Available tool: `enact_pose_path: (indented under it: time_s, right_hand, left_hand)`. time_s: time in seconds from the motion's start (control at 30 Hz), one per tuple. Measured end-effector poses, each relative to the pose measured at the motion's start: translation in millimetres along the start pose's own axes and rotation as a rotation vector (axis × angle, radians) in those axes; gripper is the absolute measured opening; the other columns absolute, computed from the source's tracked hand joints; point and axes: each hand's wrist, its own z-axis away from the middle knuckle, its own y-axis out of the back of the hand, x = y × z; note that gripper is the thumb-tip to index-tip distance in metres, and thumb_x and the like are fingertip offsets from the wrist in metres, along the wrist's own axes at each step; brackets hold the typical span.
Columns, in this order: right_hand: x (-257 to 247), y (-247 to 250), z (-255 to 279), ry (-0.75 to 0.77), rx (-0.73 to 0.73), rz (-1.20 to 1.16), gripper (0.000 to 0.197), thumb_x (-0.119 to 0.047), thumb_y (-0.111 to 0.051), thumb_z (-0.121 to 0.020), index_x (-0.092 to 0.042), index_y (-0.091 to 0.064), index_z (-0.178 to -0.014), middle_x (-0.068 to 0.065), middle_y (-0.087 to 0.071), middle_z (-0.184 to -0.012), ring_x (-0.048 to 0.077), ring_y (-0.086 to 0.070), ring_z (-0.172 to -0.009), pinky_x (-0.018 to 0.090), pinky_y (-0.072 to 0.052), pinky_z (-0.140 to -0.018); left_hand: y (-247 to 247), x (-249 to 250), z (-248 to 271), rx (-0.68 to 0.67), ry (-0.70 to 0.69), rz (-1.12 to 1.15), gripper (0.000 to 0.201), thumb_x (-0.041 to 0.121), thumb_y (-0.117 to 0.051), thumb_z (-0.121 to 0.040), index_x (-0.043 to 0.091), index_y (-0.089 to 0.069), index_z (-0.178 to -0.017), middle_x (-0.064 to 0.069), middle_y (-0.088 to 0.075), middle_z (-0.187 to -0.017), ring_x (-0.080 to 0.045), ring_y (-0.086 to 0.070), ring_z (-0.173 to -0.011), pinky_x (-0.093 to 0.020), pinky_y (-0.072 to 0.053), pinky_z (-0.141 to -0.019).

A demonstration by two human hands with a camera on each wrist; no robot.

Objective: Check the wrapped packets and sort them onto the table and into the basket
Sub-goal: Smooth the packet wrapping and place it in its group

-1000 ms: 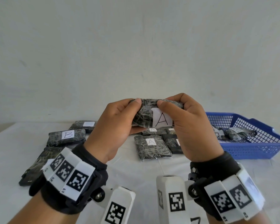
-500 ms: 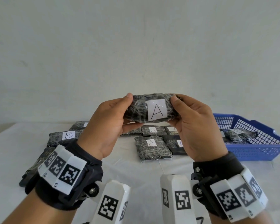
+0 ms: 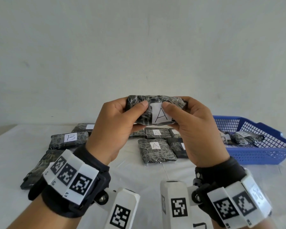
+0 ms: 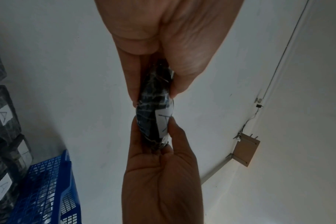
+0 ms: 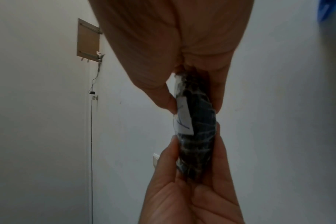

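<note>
While both hands hold it up in front of the wall, well above the counter (image 3: 15, 156), the packet (image 3: 144, 119) marked A is being checked, so the step in hand is the inspection, not yet the placing. The left hand (image 3: 113, 129) has its fingers curled round the packet's left end, thumb pressed on the front face; the right hand (image 3: 194, 129) grips the right end the same way, its thumb lying over the top corner of the white label (image 3: 161, 115). To check it well, I judge that thumb should slide off the label so the letter reads whole, and the squeeze should stay light, since the film wrap looks thin and would crease or tear under a hard pinch. Turning the packet slowly between the fingertips would show both faces and the seams.

The packet is a flattish, pillow-like bundle, dark inside and bound in shiny, wrinkled clear film that catches pale streaks of light; seen edge-on in the wrist views it bulges in the middle and tapers at both ends. It looks soft and slightly yielding.

At 12 o'clock on the white-covered counter, beyond the hands, lie more A packets (image 3: 157, 149) in a close group, flat and rectangular. At 10 o'clock sits a B packet (image 3: 68, 140) with other dark packets near it. At 2 o'clock stands the blue basket (image 3: 271, 154), a rigid plastic lattice, with a few wrapped packets inside. Going by the letter, this one probably belongs with the A group.
</note>
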Motion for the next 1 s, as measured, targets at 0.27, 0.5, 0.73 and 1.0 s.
enact_pose_path:
  time_s: [0.27,0.5,0.73,1.0]
  right_hand:
    - [-1,-2,2,0.007,-0.011,0.018,0.029,-0.015,-0.082,-0.088,-0.005,-0.067,-0.111,0.011,-0.080,-0.097,0.027,-0.078,-0.086,0.036,-0.062,-0.074]
    - [1,-2,1,0.007,-0.020,-0.015,0.030,-0.014,-0.080,-0.090,-0.003,-0.066,-0.115,0.014,-0.080,-0.102,0.032,-0.078,-0.096,0.046,-0.063,-0.090]
    - [1,4,-3,-0.044,-0.054,-0.072,0.017,-0.011,-0.056,-0.106,-0.002,-0.068,-0.111,0.012,-0.078,-0.103,0.024,-0.077,-0.096,0.047,-0.062,-0.095]
    - [-4,6,-2,-0.060,-0.037,-0.194,0.021,-0.008,-0.050,-0.108,-0.004,-0.066,-0.121,0.009,-0.078,-0.104,0.022,-0.074,-0.098,0.044,-0.063,-0.091]
  left_hand:
    - [-2,0,2,-0.031,-0.003,-0.010,0.014,0.021,-0.070,-0.093,0.010,-0.077,-0.098,-0.006,-0.080,-0.088,-0.015,-0.078,-0.081,-0.028,-0.063,-0.072]
    - [1,2,1,-0.045,-0.003,-0.016,0.015,0.019,-0.067,-0.095,0.007,-0.076,-0.099,-0.012,-0.080,-0.094,-0.020,-0.078,-0.088,-0.032,-0.064,-0.076]
    - [4,3,-4,-0.033,0.089,0.058,0.019,0.015,-0.062,-0.099,0.004,-0.076,-0.094,-0.015,-0.079,-0.097,-0.022,-0.077,-0.090,-0.030,-0.064,-0.072]
    - [8,6,-5,-0.073,0.126,0.163,0.019,0.014,-0.058,-0.101,0.003,-0.074,-0.098,-0.013,-0.079,-0.095,-0.021,-0.077,-0.087,-0.030,-0.064,-0.074]
